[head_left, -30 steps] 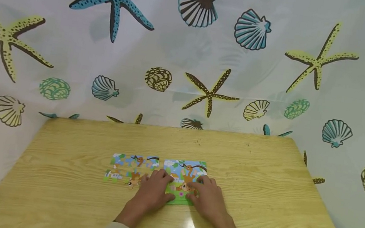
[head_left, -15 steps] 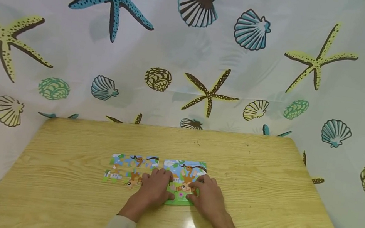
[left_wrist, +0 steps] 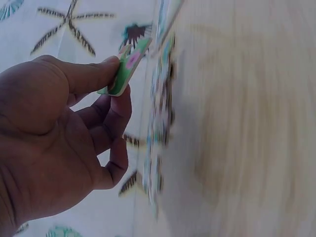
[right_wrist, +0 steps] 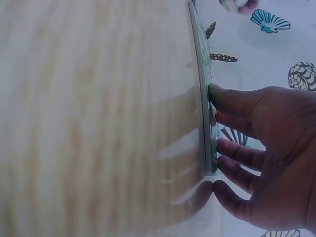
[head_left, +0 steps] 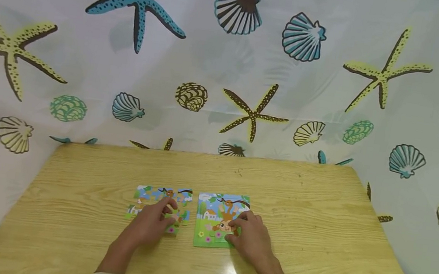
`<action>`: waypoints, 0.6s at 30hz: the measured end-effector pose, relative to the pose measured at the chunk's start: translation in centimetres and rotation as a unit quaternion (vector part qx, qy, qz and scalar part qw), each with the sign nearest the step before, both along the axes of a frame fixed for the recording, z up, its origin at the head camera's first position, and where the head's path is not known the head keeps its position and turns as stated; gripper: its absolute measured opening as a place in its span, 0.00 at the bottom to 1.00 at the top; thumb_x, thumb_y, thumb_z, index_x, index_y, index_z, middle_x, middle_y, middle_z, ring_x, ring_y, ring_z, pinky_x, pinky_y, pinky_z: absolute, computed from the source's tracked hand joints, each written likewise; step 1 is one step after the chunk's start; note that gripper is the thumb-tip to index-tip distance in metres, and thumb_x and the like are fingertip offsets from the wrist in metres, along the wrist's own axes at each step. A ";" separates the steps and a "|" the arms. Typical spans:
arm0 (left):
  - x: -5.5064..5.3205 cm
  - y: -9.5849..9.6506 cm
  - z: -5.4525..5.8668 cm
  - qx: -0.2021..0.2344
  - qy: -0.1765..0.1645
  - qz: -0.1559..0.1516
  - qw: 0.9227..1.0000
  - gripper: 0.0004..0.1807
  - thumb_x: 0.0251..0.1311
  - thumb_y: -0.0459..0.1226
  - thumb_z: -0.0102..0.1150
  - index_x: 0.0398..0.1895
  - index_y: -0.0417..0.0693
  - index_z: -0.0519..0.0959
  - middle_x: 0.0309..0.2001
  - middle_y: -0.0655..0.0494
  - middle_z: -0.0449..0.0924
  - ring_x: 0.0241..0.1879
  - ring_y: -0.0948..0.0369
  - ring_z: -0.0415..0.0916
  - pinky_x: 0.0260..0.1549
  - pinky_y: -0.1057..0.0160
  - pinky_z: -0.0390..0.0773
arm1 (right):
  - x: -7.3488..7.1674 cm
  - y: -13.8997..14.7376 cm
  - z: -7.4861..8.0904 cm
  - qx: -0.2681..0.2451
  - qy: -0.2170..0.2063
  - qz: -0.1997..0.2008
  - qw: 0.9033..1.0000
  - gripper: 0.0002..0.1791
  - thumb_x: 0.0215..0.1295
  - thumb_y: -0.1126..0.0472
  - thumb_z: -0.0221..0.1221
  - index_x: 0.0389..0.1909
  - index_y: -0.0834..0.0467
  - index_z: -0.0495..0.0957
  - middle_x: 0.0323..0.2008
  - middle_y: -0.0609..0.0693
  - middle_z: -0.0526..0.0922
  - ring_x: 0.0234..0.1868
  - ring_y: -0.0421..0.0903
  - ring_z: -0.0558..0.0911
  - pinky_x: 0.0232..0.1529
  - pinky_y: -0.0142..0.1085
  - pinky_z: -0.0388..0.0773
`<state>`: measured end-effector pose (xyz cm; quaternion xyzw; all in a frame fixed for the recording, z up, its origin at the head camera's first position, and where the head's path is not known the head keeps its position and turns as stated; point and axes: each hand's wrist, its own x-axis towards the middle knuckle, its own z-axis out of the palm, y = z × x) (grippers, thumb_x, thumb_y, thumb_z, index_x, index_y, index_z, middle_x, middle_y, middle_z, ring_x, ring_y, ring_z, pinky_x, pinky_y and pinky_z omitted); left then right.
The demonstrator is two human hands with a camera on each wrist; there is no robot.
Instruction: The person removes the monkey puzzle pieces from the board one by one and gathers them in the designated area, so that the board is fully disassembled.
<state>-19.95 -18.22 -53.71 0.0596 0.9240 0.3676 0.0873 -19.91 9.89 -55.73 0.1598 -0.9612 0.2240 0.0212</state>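
Note:
My left hand (head_left: 150, 223) pinches a green puzzle piece with a pink flower (left_wrist: 128, 64) between thumb and fingertips. In the head view it hovers over the loose puzzle pieces (head_left: 145, 190), hiding some of them. To the right lies the square puzzle board (head_left: 207, 236), pictured with a monkey hanging upside down, a small house and flowers. My right hand (head_left: 251, 237) rests on the board's right side. In the right wrist view, its thumb and fingertips touch the board's face, and the little finger reaches the table beside it.
The loose pieces lie in two rough rows left of the board on a wooden table (head_left: 318, 216). A pale cloth (head_left: 162, 63) printed with starfish and shells hangs behind and around the table.
My left hand has left the board's left edge and moved left over the loose pieces, with the green piece now visible in its fingers. The right hand has stayed on the board.

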 end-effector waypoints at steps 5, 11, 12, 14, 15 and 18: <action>1.0 -4.2 -0.4 -0.011 -0.008 0.023 1.000 0.14 0.66 0.36 0.56 0.53 0.50 0.70 0.49 0.47 0.79 0.42 0.57 0.77 0.40 0.55 0.77 | 0.0 0.0 0.0 0.001 -0.002 -0.006 1.000 0.17 0.52 0.50 0.71 0.42 0.50 0.85 0.47 0.46 0.77 0.49 0.49 0.75 0.43 0.42 0.75; 2.6 -7.3 -1.0 -0.046 -0.011 0.034 0.998 0.16 0.65 0.39 0.58 0.54 0.48 0.71 0.49 0.47 0.80 0.45 0.55 0.78 0.45 0.49 0.78 | 0.1 -0.1 0.0 0.000 -0.008 -0.004 1.000 0.17 0.51 0.49 0.71 0.42 0.50 0.85 0.47 0.47 0.77 0.49 0.50 0.75 0.43 0.42 0.75; 2.8 -7.6 -1.0 -0.054 -0.010 0.036 0.998 0.16 0.64 0.39 0.59 0.54 0.47 0.72 0.49 0.47 0.80 0.46 0.54 0.78 0.45 0.48 0.78 | 0.1 -0.2 0.0 -0.001 -0.007 -0.002 1.000 0.17 0.51 0.49 0.71 0.42 0.50 0.85 0.47 0.47 0.77 0.49 0.50 0.75 0.43 0.42 0.75; 3.1 -8.2 -1.0 -0.071 -0.006 0.038 0.997 0.17 0.63 0.39 0.60 0.53 0.45 0.73 0.49 0.47 0.81 0.45 0.52 0.78 0.45 0.46 0.77 | 0.0 -0.2 -0.1 -0.004 -0.006 -0.002 1.000 0.17 0.51 0.49 0.71 0.42 0.50 0.85 0.47 0.47 0.76 0.49 0.50 0.75 0.43 0.42 0.75; 3.3 -8.5 -1.0 -0.081 -0.005 0.039 0.996 0.17 0.62 0.38 0.61 0.52 0.44 0.74 0.48 0.47 0.81 0.47 0.50 0.78 0.47 0.41 0.75 | 0.0 -0.2 -0.1 -0.005 -0.007 -0.002 1.000 0.17 0.52 0.49 0.71 0.42 0.50 0.85 0.47 0.46 0.76 0.49 0.50 0.75 0.43 0.42 0.75; 3.6 -9.0 -0.9 -0.101 -0.009 0.039 0.994 0.15 0.60 0.36 0.62 0.49 0.42 0.77 0.47 0.47 0.80 0.48 0.46 0.77 0.48 0.29 0.67 | 0.0 -0.3 -0.1 -0.008 -0.014 -0.005 1.000 0.17 0.52 0.49 0.71 0.43 0.50 0.85 0.47 0.46 0.76 0.49 0.49 0.74 0.44 0.42 0.74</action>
